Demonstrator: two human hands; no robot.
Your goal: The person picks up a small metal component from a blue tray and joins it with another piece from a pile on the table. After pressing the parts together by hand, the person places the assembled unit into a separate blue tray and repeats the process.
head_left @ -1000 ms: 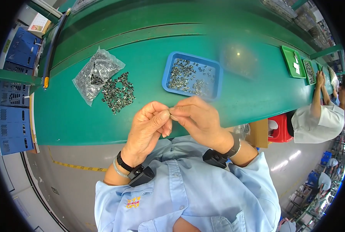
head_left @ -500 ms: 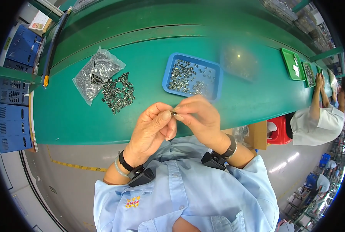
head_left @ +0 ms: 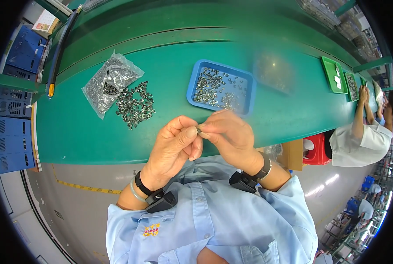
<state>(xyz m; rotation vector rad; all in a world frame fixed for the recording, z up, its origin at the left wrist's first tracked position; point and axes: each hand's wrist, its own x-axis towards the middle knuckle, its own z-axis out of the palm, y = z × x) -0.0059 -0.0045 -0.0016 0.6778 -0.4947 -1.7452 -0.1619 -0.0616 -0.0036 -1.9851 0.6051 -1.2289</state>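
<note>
The long green tabletop (head_left: 95, 141) leaves moving room between the blue rectangular plastic tray (head_left: 191, 83) and the heap of small shiny metal pieces (head_left: 135, 105) to its left. On the tray's near side, the left hand (head_left: 172, 141) and right hand (head_left: 231, 134) meet, fingers pinching one tiny dark-and-shiny metal part (head_left: 199, 130): I'd guess light, stiff, slippery, best held by opposite sides.

green tabletop (head_left: 170, 83), clear plastic bag (head_left: 112, 77) at left, heap of small dark-and-silver metal parts (head_left: 134, 109) beside it, blue rectangular plastic tray (head_left: 237, 75), green rectangular trays (head_left: 330, 71) far right
</note>
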